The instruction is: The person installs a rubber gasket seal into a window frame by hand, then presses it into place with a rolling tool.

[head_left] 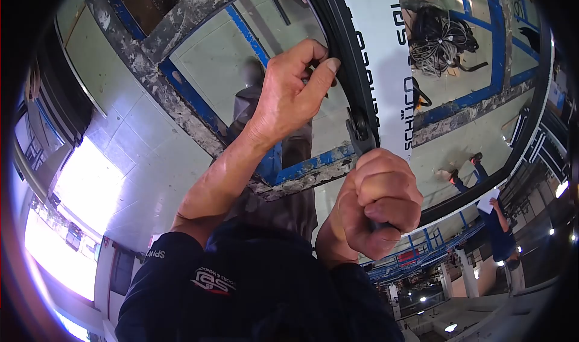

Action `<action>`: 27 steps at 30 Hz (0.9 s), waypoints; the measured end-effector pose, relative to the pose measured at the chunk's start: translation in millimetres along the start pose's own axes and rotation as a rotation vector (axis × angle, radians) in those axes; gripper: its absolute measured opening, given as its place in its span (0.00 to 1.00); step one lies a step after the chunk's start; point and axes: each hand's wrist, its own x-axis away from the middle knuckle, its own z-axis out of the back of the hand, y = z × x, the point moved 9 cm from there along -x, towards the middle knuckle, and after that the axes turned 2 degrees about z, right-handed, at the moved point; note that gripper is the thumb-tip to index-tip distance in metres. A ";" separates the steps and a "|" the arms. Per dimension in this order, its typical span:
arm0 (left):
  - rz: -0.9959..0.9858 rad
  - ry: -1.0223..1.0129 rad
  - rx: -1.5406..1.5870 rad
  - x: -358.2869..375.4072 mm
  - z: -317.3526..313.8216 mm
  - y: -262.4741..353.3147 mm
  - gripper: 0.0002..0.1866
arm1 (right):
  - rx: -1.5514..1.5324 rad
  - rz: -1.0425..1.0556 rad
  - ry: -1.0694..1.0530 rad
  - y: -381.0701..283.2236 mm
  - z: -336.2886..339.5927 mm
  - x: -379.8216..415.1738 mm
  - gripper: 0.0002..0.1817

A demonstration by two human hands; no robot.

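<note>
My left hand (295, 91) has its thumb and fingers pinched at a black rubber gasket (322, 16) along the inner edge of a black frame profile (362, 70). My right hand (383, 203) is wrapped in a fist round the handle of a black hand roller (360, 128). The roller's small wheel sits at the profile's inner edge, nearer my body than my left hand. Most of the handle is hidden in my fist. White protective film (392, 58) with dark lettering covers the face beside the black profile.
Blue support beams (193, 104) with worn, stained padding lie under the frame. A bundle of cables (443, 40) is at upper right. Another person (497, 227) in dark clothes holds a white sheet at far right. Bright openings (84, 185) show at left.
</note>
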 end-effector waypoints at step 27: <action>0.105 -0.063 0.007 -4.5 0.9 -3.9 0.10 | 0.028 0.128 0.068 8.6 -17.5 -11.4 0.18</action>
